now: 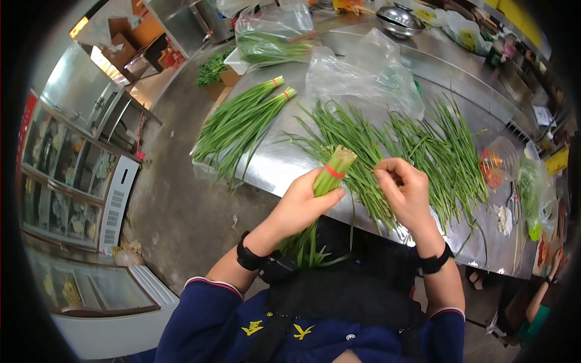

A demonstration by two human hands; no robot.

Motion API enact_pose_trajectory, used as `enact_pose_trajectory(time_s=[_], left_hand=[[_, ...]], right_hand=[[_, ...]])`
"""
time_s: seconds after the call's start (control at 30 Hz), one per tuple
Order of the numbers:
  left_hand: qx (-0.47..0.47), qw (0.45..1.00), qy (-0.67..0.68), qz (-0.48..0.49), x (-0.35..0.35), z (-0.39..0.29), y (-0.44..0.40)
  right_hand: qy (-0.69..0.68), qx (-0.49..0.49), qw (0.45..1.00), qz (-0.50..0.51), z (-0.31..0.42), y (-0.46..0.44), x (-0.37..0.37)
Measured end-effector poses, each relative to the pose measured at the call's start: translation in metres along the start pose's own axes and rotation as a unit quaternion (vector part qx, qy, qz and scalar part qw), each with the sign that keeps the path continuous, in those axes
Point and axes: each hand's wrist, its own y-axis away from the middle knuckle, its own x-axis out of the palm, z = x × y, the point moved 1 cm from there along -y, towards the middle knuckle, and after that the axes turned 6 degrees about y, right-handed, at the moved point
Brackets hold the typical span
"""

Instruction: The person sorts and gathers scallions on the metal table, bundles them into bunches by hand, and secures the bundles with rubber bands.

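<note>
My left hand (307,202) is wrapped around a bunch of garlic chives (327,179), its cut pale ends up and its leaves hanging down toward my lap. A red band (335,172) circles the bunch near those ends. To the right, my right hand (404,189) is curled with thumb and fingers pinched together, apart from the bunch. Whether anything is in that pinch I cannot make out. Loose garlic chives (436,163) lie spread across the steel table (266,142) beyond and beside it. Two banded bunches (245,124) rest at the table's left end.
Clear plastic bags (369,69) lie at the back, one over more greens. A lidded metal pan (399,21) stands on the rear ledge. At right are a plastic container (497,162) and scissors (512,202). Glass-fronted fridges (66,181) line the left; another person's arm (541,290) shows far right.
</note>
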Motion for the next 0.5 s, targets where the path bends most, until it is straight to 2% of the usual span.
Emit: enact_pose_trajectory(time_s=[0.03, 0.07, 0.13, 0.2, 0.27, 0.33, 0.4, 0.43, 0.5], left_hand=[[0.093, 0.971, -0.212, -0.06, -0.004, 0.007, -0.001], [0.09, 0.972, -0.209, -0.061, -0.001, 0.007, 0.001], [0.153, 0.872, -0.436, -0.163, 0.005, 0.0, 0.003], [0.174, 0.857, -0.455, -0.168, 0.005, 0.006, -0.001], [0.193, 0.84, -0.475, -0.175, 0.006, 0.009, -0.002], [0.222, 0.828, -0.484, -0.176, 0.009, 0.009, -0.002], [0.221, 0.821, -0.5, -0.163, 0.006, 0.013, -0.003], [0.222, 0.814, -0.516, -0.147, 0.005, 0.017, -0.006], [0.21, 0.803, -0.541, -0.14, 0.005, 0.026, -0.014]], right_hand=[[0.045, -0.019, 0.997, 0.053, -0.004, 0.002, -0.007], [0.047, -0.017, 0.997, 0.056, 0.001, 0.004, -0.006], [0.075, -0.148, 0.984, -0.065, 0.022, 0.005, 0.002], [0.041, -0.115, 0.989, -0.087, 0.03, 0.007, 0.013], [0.17, -0.216, 0.956, -0.104, 0.031, 0.007, 0.019], [0.2, -0.223, 0.948, -0.106, 0.032, 0.006, 0.024], [0.297, -0.238, 0.919, -0.108, 0.031, 0.006, 0.027], [0.297, -0.238, 0.918, -0.107, 0.03, 0.005, 0.03], [0.376, -0.156, 0.912, -0.053, 0.027, 0.004, 0.036]])
